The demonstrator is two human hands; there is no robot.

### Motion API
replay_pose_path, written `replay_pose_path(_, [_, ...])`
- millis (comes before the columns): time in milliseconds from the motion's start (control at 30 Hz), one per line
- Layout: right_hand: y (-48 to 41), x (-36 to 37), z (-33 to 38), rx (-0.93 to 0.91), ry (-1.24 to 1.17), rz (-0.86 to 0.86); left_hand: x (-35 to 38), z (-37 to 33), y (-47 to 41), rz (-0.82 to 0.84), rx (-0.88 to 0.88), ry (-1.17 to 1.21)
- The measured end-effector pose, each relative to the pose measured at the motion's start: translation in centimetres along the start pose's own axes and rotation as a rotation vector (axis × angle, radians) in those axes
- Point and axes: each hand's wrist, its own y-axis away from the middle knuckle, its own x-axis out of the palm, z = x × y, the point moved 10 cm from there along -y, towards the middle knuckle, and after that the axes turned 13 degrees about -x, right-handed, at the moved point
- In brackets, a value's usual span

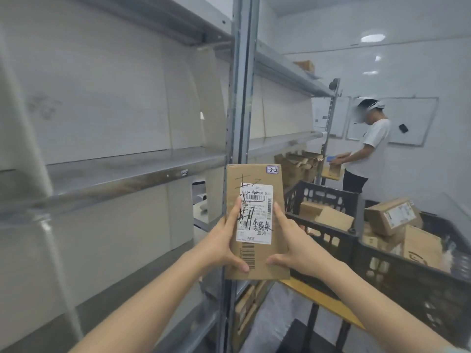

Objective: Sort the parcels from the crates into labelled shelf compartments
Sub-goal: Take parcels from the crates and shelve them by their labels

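Note:
I hold a flat brown cardboard parcel upright in front of me with both hands. It carries a white shipping label with black handwriting and a small sticker reading 2-2 at its top right corner. My left hand grips its left edge and my right hand grips its right edge. The parcel hangs in front of the grey upright post of the metal shelving, whose compartments on the left are split by pale dividers. Two black plastic crates on the right hold several brown parcels.
The crates sit on a yellow-topped table with black legs. Another person in a white shirt stands at the far end, handling parcels beside open cardboard boxes. Whiteboards hang on the back wall. More boxes lie on the lowest shelf level.

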Motion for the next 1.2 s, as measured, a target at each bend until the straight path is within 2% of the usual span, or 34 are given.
replay_pose_path(500, [9.3,7.5,20.4,-0.312,-0.039,0.189,-4.4,7.0,27.1,-0.183,-0.361,0.012])
replay_pose_path(800, [13.0,12.8,39.1,-0.548,-0.131,0.231,-12.4,12.7,46.5,-0.344,-0.559,0.002])
replay_pose_path(1200, [20.0,19.2,62.0,-0.732,-0.241,0.248,-20.6,18.5,70.8,-0.463,-0.715,-0.044])
